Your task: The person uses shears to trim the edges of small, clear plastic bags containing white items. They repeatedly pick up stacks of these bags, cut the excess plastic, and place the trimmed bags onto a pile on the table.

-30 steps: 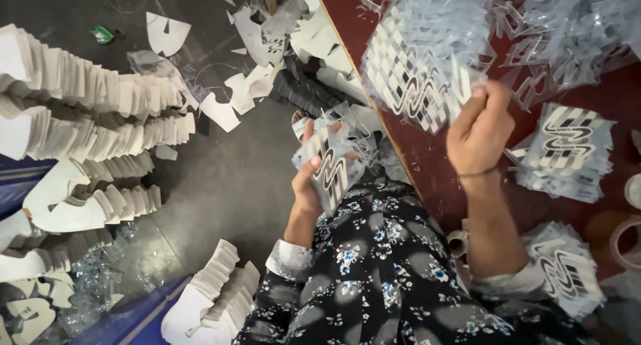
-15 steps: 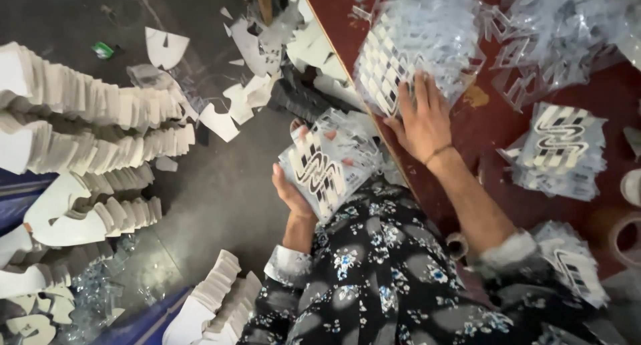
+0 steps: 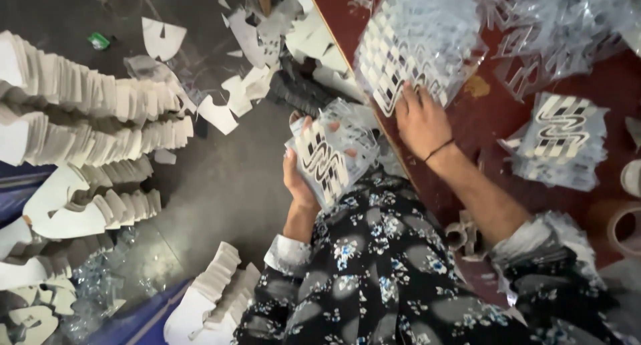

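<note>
Presently, a small stack of clear-wrapped patterned cutouts (image 3: 327,159) is gripped in the left hand (image 3: 298,178), fingers curled round its edge, held off the table edge above the lap. The right hand (image 3: 420,121) is laid flat, fingers spread, on a larger pile of cutouts (image 3: 414,48) on the red table (image 3: 487,118); nothing is clasped by it. Risk noted: the wrappers look slick, so the pile could be pushed askew or pieces could slide to the floor. No containers are seen; white card stacks (image 3: 87,111) lie loose on the floor.
</note>
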